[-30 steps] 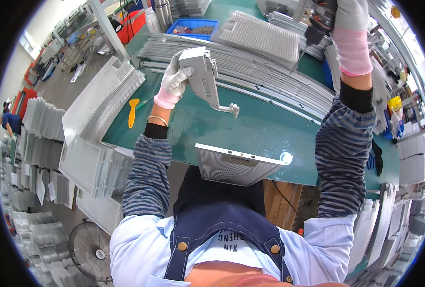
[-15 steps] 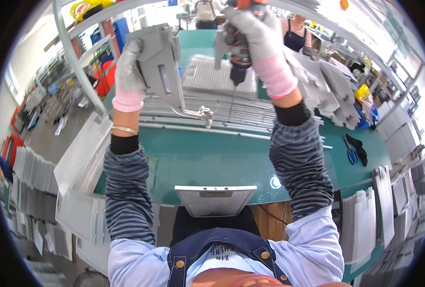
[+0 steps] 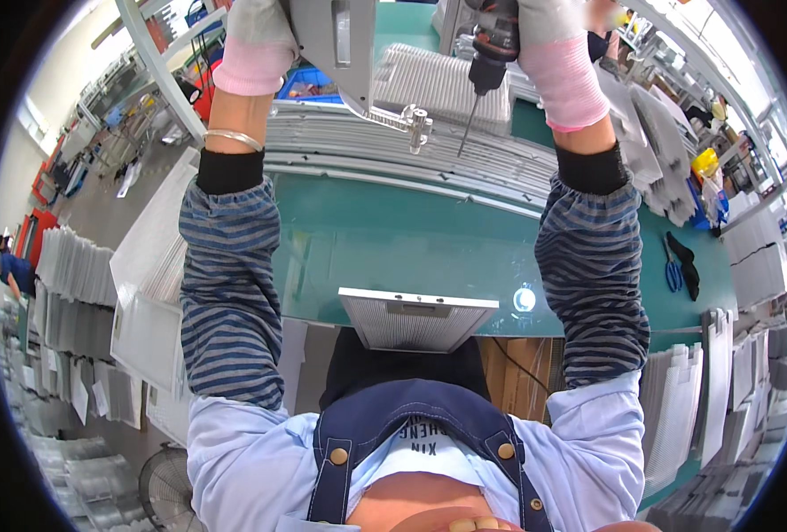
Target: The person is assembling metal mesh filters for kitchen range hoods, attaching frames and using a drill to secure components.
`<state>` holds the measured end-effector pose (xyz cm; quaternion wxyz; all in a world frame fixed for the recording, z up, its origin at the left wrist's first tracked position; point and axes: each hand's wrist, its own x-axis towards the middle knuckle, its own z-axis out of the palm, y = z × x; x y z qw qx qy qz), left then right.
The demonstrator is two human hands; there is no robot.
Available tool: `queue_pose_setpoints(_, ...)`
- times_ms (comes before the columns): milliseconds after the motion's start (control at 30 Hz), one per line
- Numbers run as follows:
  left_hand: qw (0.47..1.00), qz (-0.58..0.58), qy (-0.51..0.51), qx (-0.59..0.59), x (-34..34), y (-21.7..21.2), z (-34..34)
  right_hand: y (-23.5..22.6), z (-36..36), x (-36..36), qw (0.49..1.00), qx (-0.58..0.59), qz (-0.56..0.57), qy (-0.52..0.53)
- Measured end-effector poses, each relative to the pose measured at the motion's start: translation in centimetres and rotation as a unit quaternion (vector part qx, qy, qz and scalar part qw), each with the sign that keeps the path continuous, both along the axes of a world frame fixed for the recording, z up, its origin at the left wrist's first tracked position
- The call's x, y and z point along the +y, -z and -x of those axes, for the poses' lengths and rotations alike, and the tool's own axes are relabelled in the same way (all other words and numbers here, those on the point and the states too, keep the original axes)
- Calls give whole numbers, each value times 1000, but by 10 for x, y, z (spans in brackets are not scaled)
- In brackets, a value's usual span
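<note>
Near the top edge of the head view, my left hand (image 3: 256, 31), in a grey and pink glove, grips a flat grey metal tool (image 3: 344, 44) with a long slot. A thin arm with a shiny chrome fitting (image 3: 417, 129) reaches out of its lower end. On the right, my gloved right hand (image 3: 560, 44) is closed on a power drill (image 3: 493, 44) in black and orange, its long thin bit pointing down. The fingers of both hands are partly cut off by the frame. A ridged, light-framed panel (image 3: 418, 317) leans at the table's near edge, touched by neither hand.
Long metal strips (image 3: 349, 142) lie across the green table (image 3: 393, 230), below a stack of ridged panels (image 3: 446, 80). Blue-handled scissors (image 3: 673, 270) rest at the right. A blue bin (image 3: 312, 86) is beyond the strips. Stacked panels (image 3: 74, 275) flank both sides.
Both hands, with the grey tool and drill, sit higher and slightly further right in the picture. The view has shifted too, with the table and panel appearing higher.
</note>
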<state>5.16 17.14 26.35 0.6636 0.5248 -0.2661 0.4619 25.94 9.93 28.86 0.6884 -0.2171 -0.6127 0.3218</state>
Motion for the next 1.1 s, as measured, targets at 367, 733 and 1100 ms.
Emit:
queue_pose_setpoints(367,997,-63,-32,5,14,40,3,1,22,-8,999,35,-3,19)
queue_pose_setpoints(733,920,-46,-363,141,-2,56,28,4,26,5,998,54,5,-23)
queue_pose_setpoints(1100,987,-149,34,-48,42,49,1,-3,30,-9,999,48,22,9)
